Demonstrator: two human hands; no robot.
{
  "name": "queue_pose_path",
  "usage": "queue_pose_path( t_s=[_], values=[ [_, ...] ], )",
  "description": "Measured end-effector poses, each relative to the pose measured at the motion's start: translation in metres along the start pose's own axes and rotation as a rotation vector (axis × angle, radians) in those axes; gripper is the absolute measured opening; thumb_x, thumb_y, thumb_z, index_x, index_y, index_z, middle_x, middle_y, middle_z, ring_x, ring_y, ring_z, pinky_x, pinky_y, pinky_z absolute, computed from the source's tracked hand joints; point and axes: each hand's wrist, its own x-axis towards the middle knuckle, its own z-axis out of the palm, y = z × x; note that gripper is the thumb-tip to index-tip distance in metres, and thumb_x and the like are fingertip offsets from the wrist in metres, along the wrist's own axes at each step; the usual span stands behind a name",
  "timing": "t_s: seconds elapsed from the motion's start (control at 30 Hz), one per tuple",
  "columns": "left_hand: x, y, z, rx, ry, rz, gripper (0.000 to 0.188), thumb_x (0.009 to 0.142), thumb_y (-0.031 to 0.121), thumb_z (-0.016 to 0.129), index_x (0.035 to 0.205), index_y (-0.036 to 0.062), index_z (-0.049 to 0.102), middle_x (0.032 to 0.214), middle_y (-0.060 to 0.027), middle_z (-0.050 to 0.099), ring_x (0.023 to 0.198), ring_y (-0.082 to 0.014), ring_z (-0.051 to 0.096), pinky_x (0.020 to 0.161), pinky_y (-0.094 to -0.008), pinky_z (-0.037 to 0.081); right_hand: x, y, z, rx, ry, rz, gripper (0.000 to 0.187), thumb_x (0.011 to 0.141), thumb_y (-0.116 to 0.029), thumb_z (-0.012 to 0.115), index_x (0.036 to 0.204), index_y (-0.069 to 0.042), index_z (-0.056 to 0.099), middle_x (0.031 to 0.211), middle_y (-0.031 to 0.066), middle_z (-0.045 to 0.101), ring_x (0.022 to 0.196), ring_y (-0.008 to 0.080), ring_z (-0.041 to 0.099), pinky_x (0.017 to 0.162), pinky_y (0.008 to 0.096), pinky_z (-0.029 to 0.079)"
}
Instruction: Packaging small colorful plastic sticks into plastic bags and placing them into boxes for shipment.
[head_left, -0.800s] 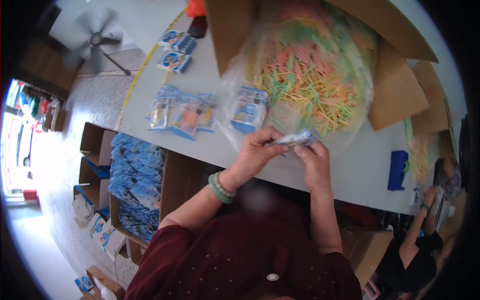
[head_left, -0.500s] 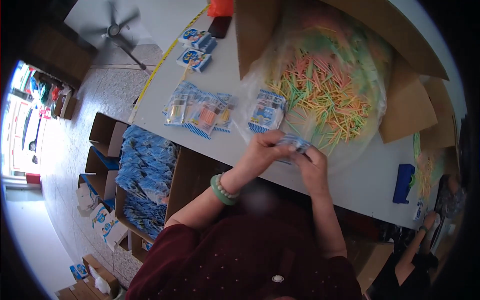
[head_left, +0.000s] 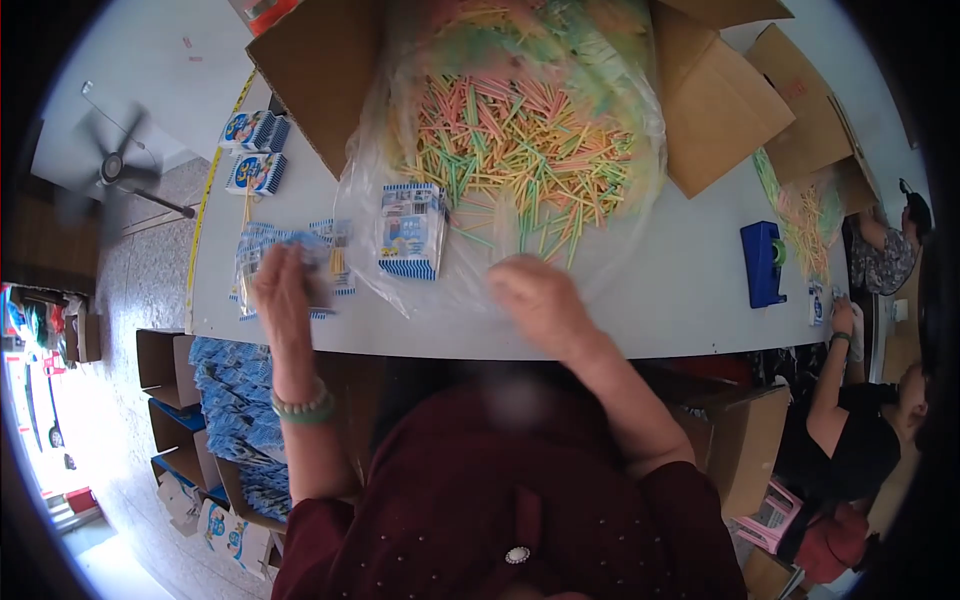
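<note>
My left hand [head_left: 284, 292], with a bead bracelet and a green bangle at its wrist, is over striped clear packets [head_left: 342, 262] of thin coloured sticks on the left of the table. Motion smears its fingers, so I cannot tell whether it grips a packet. Close to the table's front edge, my right hand [head_left: 541, 303] is curled closed beside the clear plastic bag [head_left: 612, 235]. Whatever it may hold is hidden. Pink, yellow and green sticks [head_left: 540, 130] lie heaped in that bag. A blue-and-white striped packet [head_left: 412, 232] lies between my hands on the bag's edge.
Two small blue-and-white boxes [head_left: 256, 172] stand at the table's left side. A carton [head_left: 225, 470] full of blue packets sits below left. Cardboard flaps [head_left: 715, 110] flank the bag. A blue tape dispenser [head_left: 763, 266] stands right, near a co-worker's arm [head_left: 832, 375].
My hands, together on a small striped packet before, are now apart. The left has moved left to the packets; the right is lower left of the heap. The whole view has shifted.
</note>
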Motion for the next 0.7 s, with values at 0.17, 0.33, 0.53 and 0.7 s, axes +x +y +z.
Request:
queue_pose_path(
  t_s=[0.17,0.33,0.53,0.7],
  values=[
    [0.046,-0.04,-0.028,0.548,0.144,0.387,0.029,0.088,0.008,0.057,0.117,0.0007,0.06,0.083,-0.0082,0.066,0.077,-0.0173,0.062,0.073,-0.0314,0.049,0.0,0.032,-0.054,-0.347,0.012,0.122,0.014,0.077,-0.002,0.061,0.092,-0.003,0.062,0.09,0.011,0.063,0.087,0.0302,0.059,0.075,0.0375,0.049],
    [0.03,-0.009,0.015,1.304,0.596,0.777,0.037,0.083,0.005,0.061,0.12,0.0093,0.059,0.107,-0.0116,0.064,0.097,-0.0269,0.059,0.092,-0.0435,0.041,0.014,0.046,-0.045,-0.541,-0.08,0.011,0.019,0.075,-0.001,0.061,0.094,-0.005,0.062,0.095,0.0093,0.061,0.094,0.0281,0.056,0.079,0.0359,0.048],
    [-0.065,0.004,0.129,0.51,-0.545,0.874,0.026,0.074,0.002,0.064,0.1,0.0031,0.064,0.115,-0.0173,0.057,0.105,-0.0322,0.055,0.091,-0.0408,0.044,0.056,0.046,-0.037,-0.828,-0.176,-0.165,0.024,0.076,-0.008,0.055,0.099,-0.007,0.061,0.098,0.0091,0.052,0.1,0.0267,0.05,0.083,0.0385,0.044],
    [-0.069,0.0,0.152,0.646,-0.732,0.81,0.026,0.07,0.004,0.066,0.095,0.0067,0.066,0.107,-0.0115,0.058,0.098,-0.0309,0.055,0.087,-0.04,0.044,0.075,0.054,-0.029,-1.0,-0.207,-0.239,0.02,0.078,-0.011,0.053,0.096,-0.007,0.058,0.099,0.0101,0.049,0.101,0.0271,0.049,0.082,0.0394,0.042]
  ],
)
